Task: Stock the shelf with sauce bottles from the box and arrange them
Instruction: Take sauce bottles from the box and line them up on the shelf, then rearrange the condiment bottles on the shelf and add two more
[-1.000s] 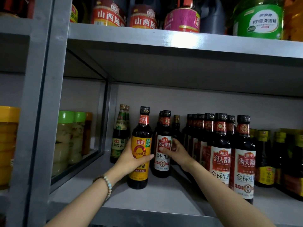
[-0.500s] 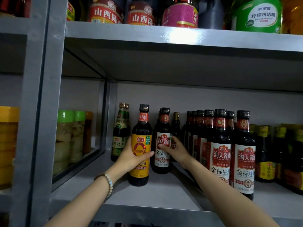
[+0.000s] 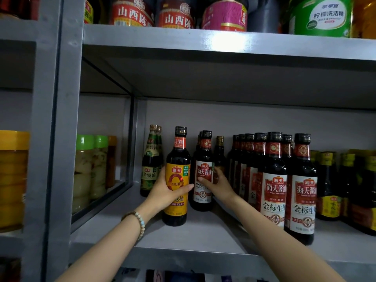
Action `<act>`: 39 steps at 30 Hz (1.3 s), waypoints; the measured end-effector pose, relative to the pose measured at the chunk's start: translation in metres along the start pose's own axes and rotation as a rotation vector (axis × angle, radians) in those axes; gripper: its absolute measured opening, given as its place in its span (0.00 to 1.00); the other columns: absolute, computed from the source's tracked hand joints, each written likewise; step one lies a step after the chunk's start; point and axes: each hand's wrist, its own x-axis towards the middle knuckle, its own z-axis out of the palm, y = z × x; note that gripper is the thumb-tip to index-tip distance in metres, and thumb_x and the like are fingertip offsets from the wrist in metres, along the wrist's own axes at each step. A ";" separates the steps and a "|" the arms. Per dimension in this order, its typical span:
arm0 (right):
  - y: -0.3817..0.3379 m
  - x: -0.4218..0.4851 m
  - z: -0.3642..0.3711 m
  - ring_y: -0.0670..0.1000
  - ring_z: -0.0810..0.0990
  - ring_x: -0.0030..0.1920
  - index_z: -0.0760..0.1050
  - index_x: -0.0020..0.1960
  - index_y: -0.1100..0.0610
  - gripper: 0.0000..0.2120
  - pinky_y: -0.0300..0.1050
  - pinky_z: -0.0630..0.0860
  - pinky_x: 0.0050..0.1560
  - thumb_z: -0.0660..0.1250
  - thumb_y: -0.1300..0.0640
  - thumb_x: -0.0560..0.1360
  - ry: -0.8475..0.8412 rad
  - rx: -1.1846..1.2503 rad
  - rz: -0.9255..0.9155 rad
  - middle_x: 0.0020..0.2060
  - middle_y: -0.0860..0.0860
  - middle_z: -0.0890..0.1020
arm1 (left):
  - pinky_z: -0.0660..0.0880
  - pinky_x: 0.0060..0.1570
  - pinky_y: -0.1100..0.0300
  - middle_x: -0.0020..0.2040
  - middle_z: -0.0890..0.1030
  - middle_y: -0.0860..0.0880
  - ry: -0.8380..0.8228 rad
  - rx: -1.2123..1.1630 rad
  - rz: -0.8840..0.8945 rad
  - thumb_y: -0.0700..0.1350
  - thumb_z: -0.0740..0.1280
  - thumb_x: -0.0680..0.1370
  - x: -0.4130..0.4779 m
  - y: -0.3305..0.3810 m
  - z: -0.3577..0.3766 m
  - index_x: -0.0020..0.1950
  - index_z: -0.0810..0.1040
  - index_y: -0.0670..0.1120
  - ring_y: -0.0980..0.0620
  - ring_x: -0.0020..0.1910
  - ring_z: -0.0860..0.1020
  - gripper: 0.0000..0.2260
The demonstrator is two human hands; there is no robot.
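Two hands at shelf (image 3: 203, 237): left hand (image 3: 164, 193) grips yellow-label bottle (image 3: 177, 174), upright, left of rows; right hand (image 3: 220, 185) grips red-label bottle (image 3: 203, 171) just right, farther back. Arranging step; next likely: slide both into line.

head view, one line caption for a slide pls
Left hand grips a yellow-label sauce bottle, right hand a white-label bottle, both upright on the grey shelf.

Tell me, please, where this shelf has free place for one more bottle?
Bare shelf lies between the yellow-label bottle and the front red-and-white-label bottles; also front-left, before the green-label bottles. Right side and back are crowded.
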 end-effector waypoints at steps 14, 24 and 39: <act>-0.040 -0.075 -0.017 0.43 0.65 0.66 0.46 0.77 0.51 0.36 0.31 0.70 0.57 0.65 0.52 0.78 0.056 -0.121 -0.031 0.74 0.49 0.63 | 0.63 0.66 0.49 0.76 0.57 0.51 0.093 -0.151 0.131 0.59 0.71 0.66 -0.021 0.016 -0.017 0.75 0.49 0.58 0.53 0.73 0.58 0.44; -0.060 -0.160 -0.021 0.45 0.59 0.73 0.50 0.77 0.50 0.34 0.46 0.59 0.73 0.63 0.48 0.77 0.050 -0.285 -0.123 0.75 0.46 0.59 | 0.60 0.68 0.57 0.74 0.62 0.55 0.088 -0.004 0.187 0.58 0.68 0.71 -0.088 0.014 -0.039 0.74 0.56 0.54 0.57 0.72 0.61 0.36; -0.025 -0.313 0.046 0.31 0.55 0.69 0.54 0.76 0.49 0.34 0.17 0.52 0.62 0.65 0.47 0.75 -0.258 -0.424 -0.209 0.73 0.39 0.58 | 0.60 0.67 0.61 0.73 0.63 0.54 0.087 0.420 0.010 0.57 0.67 0.74 -0.309 -0.035 -0.076 0.73 0.58 0.57 0.58 0.71 0.61 0.31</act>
